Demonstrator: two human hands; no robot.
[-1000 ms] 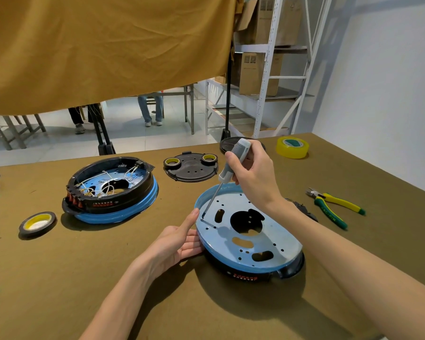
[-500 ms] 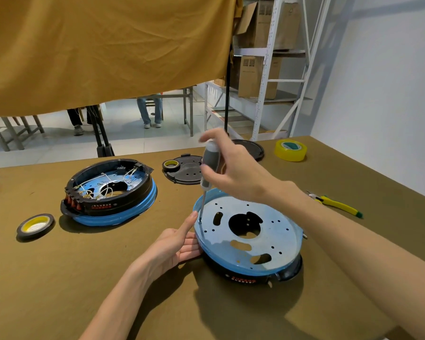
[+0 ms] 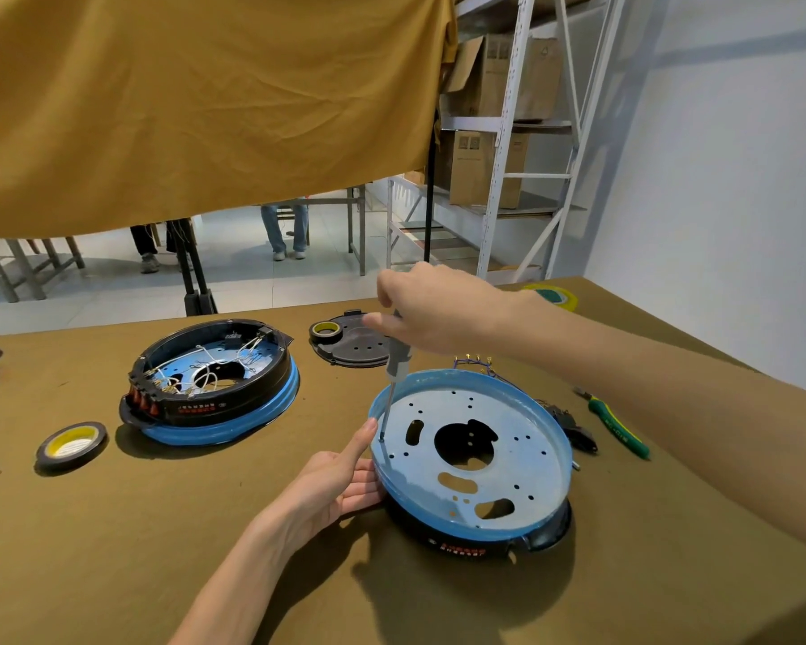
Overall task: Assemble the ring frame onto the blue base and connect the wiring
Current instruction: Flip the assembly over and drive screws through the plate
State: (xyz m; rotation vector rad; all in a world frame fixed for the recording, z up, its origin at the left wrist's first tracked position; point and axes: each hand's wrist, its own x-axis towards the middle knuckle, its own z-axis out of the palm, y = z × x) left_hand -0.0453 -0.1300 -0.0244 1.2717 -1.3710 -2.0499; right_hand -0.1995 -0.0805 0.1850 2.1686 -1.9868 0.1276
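Head view: screwdriver (image 3: 399, 360) is being gripped upright by the curled right hand (image 3: 431, 309), its tip being pressed into a hole of the blue base (image 3: 522, 439), which is lying on the ring frame (image 3: 545, 540) near the bench's front edge. Its rim is being steadied by the left hand (image 3: 333, 486), fingers straight.

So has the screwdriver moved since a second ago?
Yes. The screwdriver now stands nearly upright; its handle has swung left, away from the yellow tape, tip still near the blue base left edge.

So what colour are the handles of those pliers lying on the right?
Green and yellow; the pliers show in the head view, partly hidden behind the right forearm.
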